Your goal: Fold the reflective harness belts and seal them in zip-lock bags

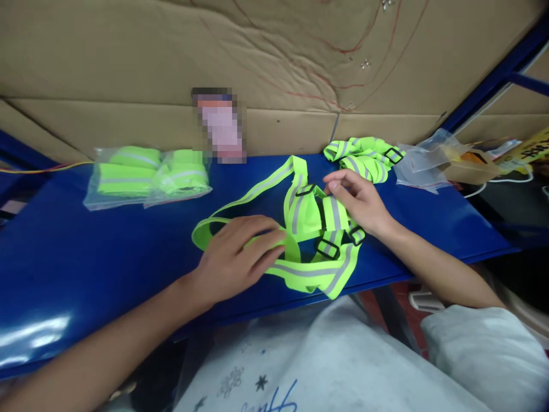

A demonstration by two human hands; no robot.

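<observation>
Two bare hands down on a glossy blue surface (86, 252), both at one neon-yellow reflective strap vest with grey stripes and black plastic buckles (306, 214), spread loosely across the middle of that surface and reaching its near edge. Left hand (234, 257) laid flat, palm down, fingers stretched out and slightly apart, pressing a looped band of the vest against the surface; not closed around anything. Right hand (358, 200) at the vest's right side, fingers curled and thumb drawn in, pinching a striped strap just beside one black buckle. Long loop of the vest running up and left from between the hands toward the back of the surface. Behind the right hand, near the back edge, a second bunched neon-yellow strap vest (364, 154), apart from the first. Far left at the back, two clear plastic bags of folded neon-yellow vests (146, 177), side by side and touching. Far right, a heap of empty clear plastic bags (420, 163) next to a small brown cardboard box (469, 169). Brown corrugated cardboard wall (274, 63) standing along the whole back edge, marked with thin red lines. Pale grey clothing (343, 366) at the bottom, below the near edge.
</observation>
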